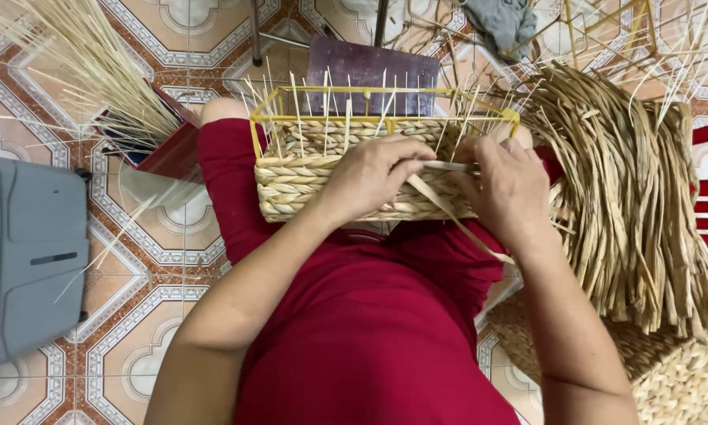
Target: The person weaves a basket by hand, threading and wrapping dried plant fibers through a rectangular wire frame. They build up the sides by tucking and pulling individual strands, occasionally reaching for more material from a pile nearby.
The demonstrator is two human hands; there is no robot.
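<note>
A half-woven straw basket (295, 177) on a yellow wire frame (385, 93) rests on my lap, over red trousers. Thin pale upright sticks poke up around its rim. My left hand (370, 177) presses against the basket's near wall, fingers pinching a flat straw strand (448, 211) at the top woven row. My right hand (505, 189) grips the same strand just to the right, at the wall's right end. The strand's loose tail runs down and right across my thigh.
A big bundle of dried straw strands (630, 197) lies at my right, over a woven basket (677, 378). A sheaf of thin sticks (78, 63) stands in a red holder at left. A grey plastic stool (31, 252) sits on the patterned tile floor. More yellow frames (598, 31) stand behind.
</note>
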